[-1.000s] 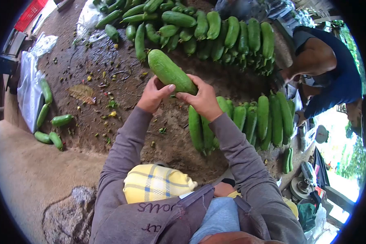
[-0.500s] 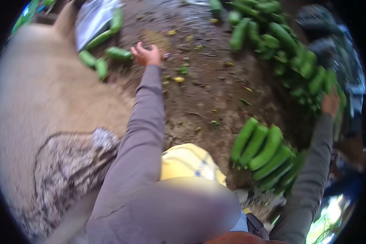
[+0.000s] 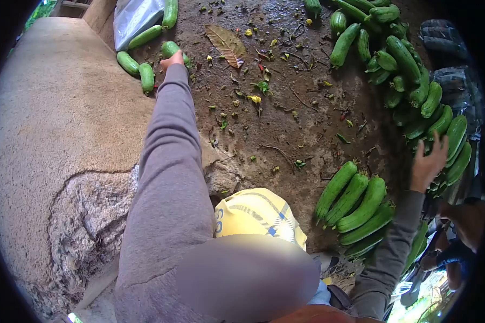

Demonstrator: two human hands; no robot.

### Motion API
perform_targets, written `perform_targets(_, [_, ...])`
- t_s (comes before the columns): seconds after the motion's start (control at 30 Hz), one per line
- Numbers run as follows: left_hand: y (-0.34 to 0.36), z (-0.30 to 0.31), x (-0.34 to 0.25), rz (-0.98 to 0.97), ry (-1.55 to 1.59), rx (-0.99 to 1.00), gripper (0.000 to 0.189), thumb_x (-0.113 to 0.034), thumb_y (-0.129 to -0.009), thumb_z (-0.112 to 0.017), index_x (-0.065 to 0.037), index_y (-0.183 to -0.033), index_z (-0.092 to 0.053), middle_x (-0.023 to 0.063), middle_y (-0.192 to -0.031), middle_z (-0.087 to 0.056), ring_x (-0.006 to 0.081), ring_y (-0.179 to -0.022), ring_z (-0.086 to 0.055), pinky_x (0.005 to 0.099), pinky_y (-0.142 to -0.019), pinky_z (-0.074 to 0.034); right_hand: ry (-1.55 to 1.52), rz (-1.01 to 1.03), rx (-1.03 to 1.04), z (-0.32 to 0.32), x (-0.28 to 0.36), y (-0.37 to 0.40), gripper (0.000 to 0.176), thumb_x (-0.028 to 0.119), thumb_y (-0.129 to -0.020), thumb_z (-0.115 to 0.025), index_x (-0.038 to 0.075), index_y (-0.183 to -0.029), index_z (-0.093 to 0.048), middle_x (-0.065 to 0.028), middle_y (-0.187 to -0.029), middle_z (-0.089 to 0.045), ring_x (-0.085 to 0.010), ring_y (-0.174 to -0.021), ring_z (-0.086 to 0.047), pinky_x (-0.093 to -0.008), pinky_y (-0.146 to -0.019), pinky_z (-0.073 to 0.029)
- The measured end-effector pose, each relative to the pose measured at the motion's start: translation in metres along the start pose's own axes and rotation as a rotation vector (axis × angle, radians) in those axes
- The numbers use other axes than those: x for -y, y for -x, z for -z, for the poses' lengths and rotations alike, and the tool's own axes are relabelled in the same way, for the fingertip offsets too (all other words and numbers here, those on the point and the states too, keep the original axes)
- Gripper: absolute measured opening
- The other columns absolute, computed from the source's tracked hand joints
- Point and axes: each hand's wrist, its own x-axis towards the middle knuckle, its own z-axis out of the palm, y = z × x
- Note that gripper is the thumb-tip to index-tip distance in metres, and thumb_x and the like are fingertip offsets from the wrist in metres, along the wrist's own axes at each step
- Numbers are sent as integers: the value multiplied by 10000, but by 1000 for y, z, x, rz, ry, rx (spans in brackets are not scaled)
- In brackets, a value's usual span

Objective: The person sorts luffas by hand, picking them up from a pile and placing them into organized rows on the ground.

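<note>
My left hand reaches to the upper left with its fingers closed around a green sponge gourd on the ground. Several more gourds lie just left of that hand. On the right, my right hand is open with fingers spread, holding nothing, at the near edge of a long pile of sponge gourds. Closer to my body, a row of gourds lies side by side, partly hidden behind my right sleeve.
A curved earthen wall rises on the left. A silvery plastic sheet lies at the top left, dark wrapped bundles at the far right. A dry leaf and fallen yellow flowers litter the dirt ground. Another person's limbs show at the right edge.
My left hand went from open beside the gourd to closed around it, and the gourd has turned. My right hand has come off the pile's gourds toward me, fingers spreading.
</note>
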Motion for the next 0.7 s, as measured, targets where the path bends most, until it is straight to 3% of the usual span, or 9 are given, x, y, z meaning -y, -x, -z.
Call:
perform_targets(0.1, [37,-17,-3,-117,648,437,525,-125,-714,-657,26,-1188,-488,178,-1158,-556,279,-997,-572,363,-882,-457,-548,-120,126,-3,86,5,397,130,-777,-633,67,-1163,-564,-155,-1248,-494,-289,-1203,-431,-379,-1031,-304])
perform_targets(0.2, [95,-65,-22,-57,811,1153,419,-61,-757,-598,-13,-1160,-494,97,-1023,-583,225,-914,-582,368,-787,-491,-1176,-472,375,-26,160,0,446,177,-805,-648,29,-1204,-515,-98,-1216,-519,-217,-1128,-499,-334,-973,-374])
perform_targets(0.27, [206,-63,-58,20,769,1496,422,-64,-763,-588,-6,-1170,-491,80,-1022,-580,205,-916,-575,347,-805,-479,-1514,-705,623,-32,189,-13,581,288,-823,-645,53,-1302,-415,-108,-1288,-469,-223,-1188,-448,-349,-943,-377])
perform_targets(0.33, [285,-72,-67,-170,548,1720,474,-60,-759,-604,-6,-1213,-479,86,-1057,-577,200,-956,-566,323,-846,-462,-1826,-885,671,-33,204,-19,731,441,-815,-612,46,-1353,-314,-90,-1269,-464,-209,-1212,-391,-445,-916,-342])
perform_targets(0.43, [350,-52,-81,-557,153,1923,547,-140,-771,-679,-14,-1262,-474,141,-1203,-541,203,-1133,-500,321,-976,-389,-1927,-1011,482,-44,182,-13,451,301,-824,-651,53,-1170,-500,-80,-1112,-580,-204,-1026,-555,-400,-794,-478])
perform_targets(0.47, [341,-55,-84,-752,-1,1861,590,-157,-781,-686,-25,-1299,-436,117,-1284,-486,186,-1133,-492,325,-941,-419,-1906,-1030,493,-43,170,-7,447,291,-830,-647,50,-1172,-490,-84,-1098,-585,-206,-990,-570,-405,-775,-490])
perform_targets(0.53, [302,-59,-94,-1049,-10,1396,507,-207,-767,-701,-73,-1225,-528,114,-1289,-492,225,-1149,-487,359,-950,-411,-1870,-1055,531,-37,133,3,438,270,-841,-639,43,-1177,-469,-91,-1070,-596,-211,-916,-599,-414,-738,-513])
perform_targets(0.63, [142,-71,-72,-1420,-528,76,604,-380,-670,-750,-85,-1159,-555,157,-1221,-512,321,-1174,-440,431,-979,-360,-1851,-1137,450,-20,95,18,426,261,-837,-647,24,-1151,-482,-110,-1091,-594,-232,-939,-598,-423,-777,-510])
perform_targets(0.7, [109,-19,-83,-890,-1179,-144,784,-520,-606,-733,-128,-1237,-485,145,-1288,-450,316,-1210,-399,492,-974,-351,-1887,-1185,363,-11,77,25,407,222,-846,-636,3,-1151,-480,-131,-1123,-583,-253,-955,-595,-435,-814,-507])
